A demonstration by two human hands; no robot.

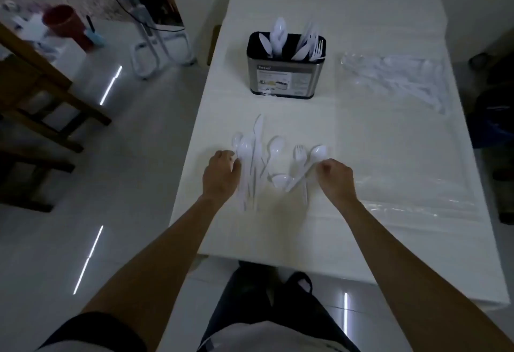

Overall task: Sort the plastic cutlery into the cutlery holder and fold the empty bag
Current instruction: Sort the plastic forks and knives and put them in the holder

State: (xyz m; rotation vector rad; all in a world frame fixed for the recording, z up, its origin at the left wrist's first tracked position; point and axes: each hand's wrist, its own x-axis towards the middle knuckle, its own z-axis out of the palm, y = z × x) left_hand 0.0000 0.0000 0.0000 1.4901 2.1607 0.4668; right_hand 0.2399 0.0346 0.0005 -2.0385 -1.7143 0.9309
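Head cam: left hand [221, 175] is curled against the loose cutlery pile [254, 157] on the table [361, 143], can't tell if it's gripping. Right hand [335, 178] pinches a spoon [318, 151] by its handle. Further back, the cutlery holder [286, 79] has spoons, knives and forks standing in it. Right of that, a clear bag [395, 82] holds more.

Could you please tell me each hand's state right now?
Left hand: curled at the white plastic cutlery pile; grip unclear.
Right hand: pinching a white plastic spoon.

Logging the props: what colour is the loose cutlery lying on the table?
The loose cutlery is white; head view.
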